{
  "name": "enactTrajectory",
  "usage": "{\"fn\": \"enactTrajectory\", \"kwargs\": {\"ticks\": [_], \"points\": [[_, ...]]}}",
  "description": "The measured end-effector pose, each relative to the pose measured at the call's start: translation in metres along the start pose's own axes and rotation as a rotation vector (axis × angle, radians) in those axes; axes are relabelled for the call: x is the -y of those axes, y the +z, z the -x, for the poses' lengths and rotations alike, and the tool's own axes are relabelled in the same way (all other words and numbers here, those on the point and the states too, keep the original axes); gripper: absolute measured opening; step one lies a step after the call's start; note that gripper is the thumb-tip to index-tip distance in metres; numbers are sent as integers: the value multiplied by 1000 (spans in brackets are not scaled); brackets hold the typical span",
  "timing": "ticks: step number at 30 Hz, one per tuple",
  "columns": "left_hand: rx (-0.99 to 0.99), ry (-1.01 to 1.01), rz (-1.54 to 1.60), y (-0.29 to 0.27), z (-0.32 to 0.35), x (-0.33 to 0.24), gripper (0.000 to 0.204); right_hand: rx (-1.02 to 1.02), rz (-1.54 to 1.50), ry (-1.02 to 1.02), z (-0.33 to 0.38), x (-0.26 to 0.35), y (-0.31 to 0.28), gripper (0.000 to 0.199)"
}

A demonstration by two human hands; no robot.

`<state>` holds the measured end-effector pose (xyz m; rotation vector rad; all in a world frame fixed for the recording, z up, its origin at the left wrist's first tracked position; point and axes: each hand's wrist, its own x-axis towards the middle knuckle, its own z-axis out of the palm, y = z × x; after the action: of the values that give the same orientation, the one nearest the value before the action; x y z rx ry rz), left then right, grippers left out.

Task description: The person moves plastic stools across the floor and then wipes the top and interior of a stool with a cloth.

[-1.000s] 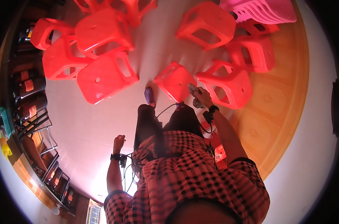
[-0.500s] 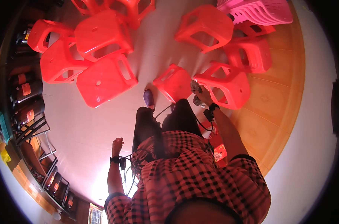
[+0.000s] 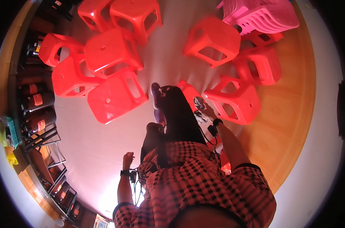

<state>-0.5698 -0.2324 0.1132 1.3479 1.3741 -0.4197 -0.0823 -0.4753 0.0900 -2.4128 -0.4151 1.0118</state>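
My right hand [image 3: 208, 111] is closed on a crumpled grey cloth [image 3: 198, 102], part of which hangs below the fingers. It is beside a small red stool [image 3: 188, 94], mostly hidden behind my dark-trousered leg. Just to the right of this hand stands another red plastic stool [image 3: 252, 102] with open sides. My left hand [image 3: 128, 159] hangs low by my left side, its fingers curled into a fist, and nothing shows in it.
Several red stools [image 3: 113, 100] crowd the far left, and more [image 3: 212, 40] stand at the far right. Stacked pink plastic chairs [image 3: 262, 17] are by the right wall. Dark bottles or jars [image 3: 41, 99] and a folding metal frame [image 3: 52, 146] line the left side.
One leg has swung forward, now covering much of the small stool. The stools have shifted lower and rightward in view. My right hand still holds the cloth.
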Motion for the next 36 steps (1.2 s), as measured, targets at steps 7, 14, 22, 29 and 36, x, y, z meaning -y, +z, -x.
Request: {"fn": "enactTrajectory", "kwargs": {"ticks": [7, 14, 22, 29, 36], "points": [[-38, -38, 36, -10, -15, -22, 37, 271, -418, 546, 11, -30, 4, 32], [-4, -179, -101, -27, -37, -83, 38, 286, -402, 615, 19, -34, -18, 28], [5, 253, -301, -34, -92, -203, 16, 203, -440, 641, -83, -8, -101, 33], [-27, -7, -54, -28, -140, -281, 35, 108, -703, 337, -225, 37, -184, 31], [0, 523, -524, -14, -212, -300, 37, 74, -615, 388, -267, 81, -219, 26]]}}
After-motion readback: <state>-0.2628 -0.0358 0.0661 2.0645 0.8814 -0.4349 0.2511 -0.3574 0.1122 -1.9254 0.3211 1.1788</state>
